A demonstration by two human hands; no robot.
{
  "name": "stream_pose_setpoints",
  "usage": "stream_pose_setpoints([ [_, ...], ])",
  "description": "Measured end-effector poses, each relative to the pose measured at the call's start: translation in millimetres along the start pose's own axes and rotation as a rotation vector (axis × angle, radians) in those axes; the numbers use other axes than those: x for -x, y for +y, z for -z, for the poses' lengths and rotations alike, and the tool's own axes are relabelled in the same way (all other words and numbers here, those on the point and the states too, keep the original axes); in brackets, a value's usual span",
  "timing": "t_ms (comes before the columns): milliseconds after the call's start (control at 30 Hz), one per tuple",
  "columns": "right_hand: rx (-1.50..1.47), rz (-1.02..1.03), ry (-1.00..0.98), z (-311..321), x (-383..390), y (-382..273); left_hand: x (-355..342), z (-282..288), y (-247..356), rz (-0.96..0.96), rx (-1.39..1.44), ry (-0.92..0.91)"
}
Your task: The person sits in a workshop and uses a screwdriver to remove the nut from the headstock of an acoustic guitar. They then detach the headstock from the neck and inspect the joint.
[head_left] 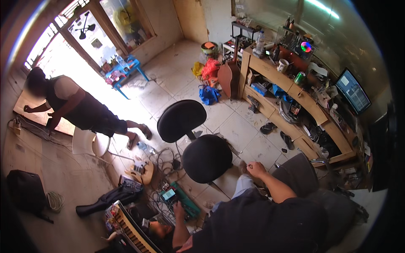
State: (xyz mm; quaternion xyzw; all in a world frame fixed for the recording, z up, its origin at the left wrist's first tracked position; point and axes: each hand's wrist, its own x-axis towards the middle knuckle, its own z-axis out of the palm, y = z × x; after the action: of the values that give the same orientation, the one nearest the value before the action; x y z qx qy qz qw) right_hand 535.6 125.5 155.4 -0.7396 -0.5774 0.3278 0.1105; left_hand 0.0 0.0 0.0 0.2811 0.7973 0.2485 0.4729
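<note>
My left hand [179,209] is low and left of my body, its fingers curled at the near edge of a teal-green case-like device [185,201]. A small lit screen [169,194] shows just beyond the fingertips; whether I grip it or something else is too small to tell. Over my leg, my right hand [255,169] is closed, fingers drawn together. Anything inside it is hidden. A black padded swivel chair [207,158] stands in front of me. Beside the green device lie tangled black cables [166,162] and a pale-bodied electric guitar [141,170].
A keyboard [128,227] and black gig bag [110,198] lie at lower left. Another person [80,101] bends over a board by the bright doorway. A cluttered wooden desk [291,84] with a monitor [353,91] curves along the right; an acoustic guitar [229,80] leans against it.
</note>
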Motion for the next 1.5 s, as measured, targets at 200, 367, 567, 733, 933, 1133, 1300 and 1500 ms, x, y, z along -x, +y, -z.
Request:
stream_pose_setpoints([
  [200,-0.066,-0.036,-0.079,-1.0,-16.1,90.0,26.6,-28.3,178.3,0.026,-0.062,0.102],
  [367,-0.058,-0.139,0.028,107.6,-97.6,167.9,-12.6,-156.9,332.0,-0.39,-0.35,0.202],
  [567,-0.177,-0.078,0.244,184.7,-182.2,164.4,-69.8,-212.3,469.8,-0.885,-0.52,0.364],
  [733,-0.341,-0.031,0.213,175.3,-219.6,164.2,-101.7,-237.8,540.8,-0.889,-0.702,0.387],
  [933,-0.321,-0.04,-0.089,193.5,-249.4,89.9,-168.8,-233.2,559.9,-0.707,-0.967,0.332],
  [1133,-0.295,-0.084,-0.014,219.7,-360.0,61.8,-225.7,-230.9,580.9,-0.76,-1.17,0.289],
  [1300,-0.134,-0.074,-0.019,230.5,-444.9,54.9,-248.7,-206.8,615.6,-0.66,-1.242,0.163],
  [1500,-0.148,-0.118,-0.108,233.3,-501.0,-8.7,-282.5,-152.0,636.3,-0.403,-1.227,0.235],
])
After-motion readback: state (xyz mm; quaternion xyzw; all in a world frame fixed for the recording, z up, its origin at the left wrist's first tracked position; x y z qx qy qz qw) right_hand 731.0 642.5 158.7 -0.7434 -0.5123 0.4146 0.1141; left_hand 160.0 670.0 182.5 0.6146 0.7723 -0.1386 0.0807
